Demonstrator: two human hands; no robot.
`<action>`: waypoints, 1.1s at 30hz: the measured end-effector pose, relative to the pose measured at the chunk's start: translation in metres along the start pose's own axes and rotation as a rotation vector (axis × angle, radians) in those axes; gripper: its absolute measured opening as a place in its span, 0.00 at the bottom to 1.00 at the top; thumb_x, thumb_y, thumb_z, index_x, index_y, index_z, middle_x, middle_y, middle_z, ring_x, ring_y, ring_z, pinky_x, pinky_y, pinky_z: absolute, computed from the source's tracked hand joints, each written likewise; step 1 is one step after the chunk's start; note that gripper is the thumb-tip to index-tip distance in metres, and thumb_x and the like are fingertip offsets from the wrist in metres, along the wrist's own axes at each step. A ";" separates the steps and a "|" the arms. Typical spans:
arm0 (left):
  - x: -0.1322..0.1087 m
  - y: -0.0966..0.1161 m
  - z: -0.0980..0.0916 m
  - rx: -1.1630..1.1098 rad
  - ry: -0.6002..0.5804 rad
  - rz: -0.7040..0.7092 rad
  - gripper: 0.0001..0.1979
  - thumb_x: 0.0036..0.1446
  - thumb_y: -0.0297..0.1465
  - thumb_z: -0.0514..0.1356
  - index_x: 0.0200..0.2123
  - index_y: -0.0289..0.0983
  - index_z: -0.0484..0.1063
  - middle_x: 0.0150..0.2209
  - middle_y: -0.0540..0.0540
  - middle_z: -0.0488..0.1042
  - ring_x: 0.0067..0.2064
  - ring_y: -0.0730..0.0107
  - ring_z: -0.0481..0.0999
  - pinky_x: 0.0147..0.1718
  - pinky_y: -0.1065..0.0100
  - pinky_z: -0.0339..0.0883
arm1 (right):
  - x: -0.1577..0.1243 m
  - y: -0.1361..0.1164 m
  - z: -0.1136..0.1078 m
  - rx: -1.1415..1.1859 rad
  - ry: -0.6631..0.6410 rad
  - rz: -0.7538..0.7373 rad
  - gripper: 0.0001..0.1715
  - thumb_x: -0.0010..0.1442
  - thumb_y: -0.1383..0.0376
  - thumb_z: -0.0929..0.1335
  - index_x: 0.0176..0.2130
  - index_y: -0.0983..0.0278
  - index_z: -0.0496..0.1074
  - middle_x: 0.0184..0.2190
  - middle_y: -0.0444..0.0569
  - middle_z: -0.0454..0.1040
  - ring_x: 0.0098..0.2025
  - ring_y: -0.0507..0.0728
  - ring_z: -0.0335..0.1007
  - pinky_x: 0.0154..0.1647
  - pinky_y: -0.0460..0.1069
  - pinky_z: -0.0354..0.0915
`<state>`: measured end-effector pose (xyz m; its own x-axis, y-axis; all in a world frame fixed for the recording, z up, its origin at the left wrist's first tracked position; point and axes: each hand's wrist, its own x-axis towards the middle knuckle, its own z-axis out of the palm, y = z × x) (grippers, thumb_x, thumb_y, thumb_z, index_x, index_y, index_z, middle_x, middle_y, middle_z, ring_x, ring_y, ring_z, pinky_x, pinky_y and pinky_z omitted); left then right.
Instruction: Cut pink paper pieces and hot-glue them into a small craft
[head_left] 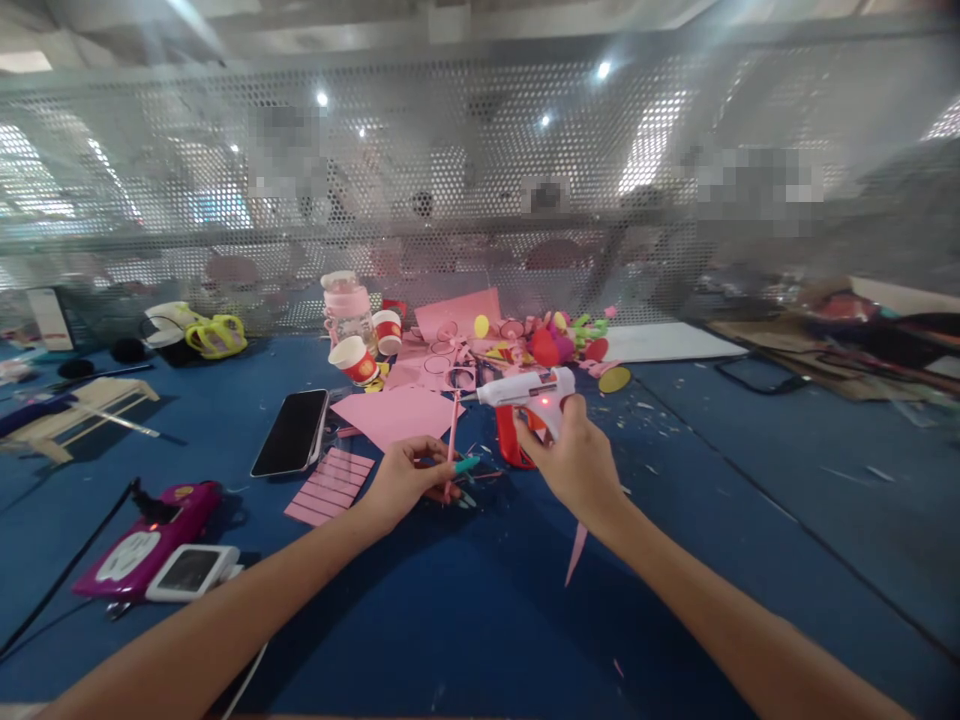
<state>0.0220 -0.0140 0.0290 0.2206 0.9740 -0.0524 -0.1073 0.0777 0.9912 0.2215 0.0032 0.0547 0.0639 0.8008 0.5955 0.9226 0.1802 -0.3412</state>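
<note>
My right hand [576, 462] is closed round the grip of a white and red glue gun [525, 392], whose nozzle points left. My left hand [405, 478] pinches a thin pink stick [453, 430] that stands nearly upright, with a small teal piece [466, 464] at its fingertips. Both hands rest low over the blue table [480, 600]. A sheet of pink paper [397, 413] lies just behind the left hand. A narrow pink strip [576, 553] lies under my right wrist.
A black phone [291, 432] and a lined pink card [330, 486] lie left of my hands. Paper cups [354, 359], a pink bottle [346, 305] and a pile of coloured craft pieces [551, 342] sit behind. A magenta device [150, 540] lies at near left, before a perforated metal screen [450, 180].
</note>
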 end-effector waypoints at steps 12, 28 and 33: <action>0.000 0.001 0.001 0.023 0.029 -0.001 0.15 0.37 0.35 0.66 0.26 0.33 0.66 0.18 0.53 0.69 0.21 0.71 0.74 0.20 0.73 0.70 | -0.001 -0.002 -0.003 -0.157 0.104 -0.111 0.15 0.55 0.54 0.59 0.31 0.63 0.54 0.22 0.49 0.69 0.21 0.55 0.65 0.17 0.46 0.48; 0.000 0.002 0.003 0.028 0.067 -0.012 0.16 0.36 0.35 0.66 0.26 0.33 0.65 0.17 0.53 0.69 0.21 0.71 0.74 0.20 0.71 0.70 | -0.004 -0.003 -0.006 -0.187 0.141 -0.228 0.09 0.56 0.61 0.59 0.33 0.66 0.57 0.25 0.51 0.68 0.26 0.55 0.66 0.20 0.46 0.50; 0.000 0.003 0.002 0.042 0.060 -0.009 0.16 0.36 0.36 0.66 0.26 0.33 0.66 0.17 0.53 0.69 0.20 0.71 0.73 0.20 0.72 0.70 | -0.004 -0.003 -0.006 -0.191 0.151 -0.236 0.09 0.56 0.61 0.59 0.32 0.66 0.57 0.26 0.51 0.69 0.25 0.55 0.67 0.19 0.46 0.50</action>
<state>0.0240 -0.0147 0.0319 0.1627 0.9844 -0.0675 -0.0647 0.0789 0.9948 0.2210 -0.0037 0.0577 -0.1172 0.6534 0.7479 0.9723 0.2287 -0.0475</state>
